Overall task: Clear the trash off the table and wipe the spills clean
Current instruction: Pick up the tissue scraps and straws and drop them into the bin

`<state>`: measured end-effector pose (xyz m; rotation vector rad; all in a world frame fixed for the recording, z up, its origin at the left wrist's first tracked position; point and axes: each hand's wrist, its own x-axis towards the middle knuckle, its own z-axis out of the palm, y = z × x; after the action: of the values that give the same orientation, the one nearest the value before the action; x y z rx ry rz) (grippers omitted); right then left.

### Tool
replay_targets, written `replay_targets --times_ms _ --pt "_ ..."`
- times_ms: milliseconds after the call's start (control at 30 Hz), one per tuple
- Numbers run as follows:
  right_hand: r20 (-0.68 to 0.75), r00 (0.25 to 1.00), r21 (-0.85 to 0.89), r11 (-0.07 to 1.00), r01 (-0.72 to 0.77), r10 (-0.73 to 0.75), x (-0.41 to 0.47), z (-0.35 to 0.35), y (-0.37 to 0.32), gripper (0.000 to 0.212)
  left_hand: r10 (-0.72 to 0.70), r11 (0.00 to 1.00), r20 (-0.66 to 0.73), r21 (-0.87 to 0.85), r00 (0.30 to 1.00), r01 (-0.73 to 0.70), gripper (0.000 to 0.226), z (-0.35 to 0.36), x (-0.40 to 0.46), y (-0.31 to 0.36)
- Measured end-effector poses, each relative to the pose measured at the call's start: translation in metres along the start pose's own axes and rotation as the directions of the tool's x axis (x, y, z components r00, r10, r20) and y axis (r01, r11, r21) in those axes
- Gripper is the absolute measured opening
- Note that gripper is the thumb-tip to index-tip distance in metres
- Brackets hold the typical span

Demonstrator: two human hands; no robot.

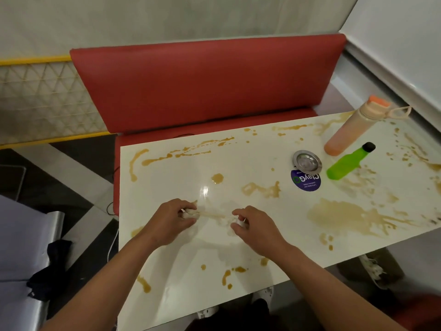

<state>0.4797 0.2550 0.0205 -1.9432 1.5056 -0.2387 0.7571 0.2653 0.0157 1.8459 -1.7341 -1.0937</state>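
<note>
A white table [181, 278] is streaked with brown liquid; the largest spill [343, 216] lies at the right, with thinner trails along the far edge [191, 150] and drops near the front [235, 271]. A wet, stained tissue [214, 215] lies stretched flat at the table's middle. My left hand [169, 220] pinches its left end and my right hand [255, 229] pinches its right end. Most of the tissue between the hands blends into the table surface.
An orange bottle [350, 130] and a green bottle [348, 162] stand at the back right, beside a round metal fitting [307, 161] and a blue sticker [306, 180]. A red bench seat [202, 84] runs behind the table. Dark cloth [51, 266] lies on a grey seat at left.
</note>
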Motion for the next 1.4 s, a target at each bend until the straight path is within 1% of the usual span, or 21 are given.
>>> replay_targets --times_ms 167,333,433,600,667,767,900,1067,1133,1233,1400 --pt "-0.116 0.988 0.094 0.992 -0.087 0.098 -0.030 -0.030 0.028 0.028 0.090 0.996 0.081 -0.023 0.993 -0.089 0.028 0.031 0.004 0.046" --pt "-0.200 0.957 0.202 0.965 -0.169 0.210 -0.063 -0.060 0.068 0.021 0.138 0.990 0.174 -0.049 0.975 -0.132 0.027 0.069 0.017 0.090" --pt "-0.242 0.923 0.270 0.934 -0.233 0.300 -0.080 -0.077 0.101 0.018 0.180 0.983 0.224 -0.025 0.958 -0.179 0.030 0.097 0.030 0.121" --pt "-0.308 0.843 0.405 0.863 -0.303 0.441 -0.108 -0.115 0.167 0.021 0.242 0.966 0.311 0.008 0.919 -0.257 0.032 0.158 0.054 0.188" --pt "-0.322 0.815 0.433 0.841 -0.326 0.482 -0.119 -0.135 0.199 0.024 0.275 0.952 0.346 0.031 0.897 -0.304 0.033 0.186 0.066 0.221" --pt "-0.347 0.769 0.468 0.809 -0.354 0.537 -0.135 -0.168 0.250 0.029 0.315 0.934 0.404 0.031 0.859 -0.357 0.033 0.232 0.085 0.276" --pt "-0.380 0.713 0.501 0.779 -0.378 0.590 -0.158 -0.218 0.324 0.030 0.345 0.911 0.474 0.038 0.810 -0.410 0.034 0.304 0.115 0.350" --pt "-0.405 0.621 0.600 0.708 -0.373 0.671 -0.190 -0.261 0.415 0.023 0.386 0.876 0.561 0.027 0.732 -0.482 0.034 0.406 0.146 0.434" --pt "-0.410 0.590 0.619 0.687 -0.380 0.696 -0.205 -0.273 0.448 0.018 0.407 0.857 0.589 0.017 0.698 -0.515 0.034 0.446 0.154 0.463" --pt "-0.410 0.547 0.643 0.656 -0.394 0.730 -0.230 -0.286 0.493 0.019 0.427 0.836 0.619 0.009 0.659 -0.549 0.034 0.505 0.160 0.498" --pt "-0.368 0.471 0.691 0.575 -0.439 0.802 -0.267 -0.276 0.565 0.020 0.416 0.834 0.681 -0.020 0.603 -0.552 0.037 0.599 0.160 0.527"
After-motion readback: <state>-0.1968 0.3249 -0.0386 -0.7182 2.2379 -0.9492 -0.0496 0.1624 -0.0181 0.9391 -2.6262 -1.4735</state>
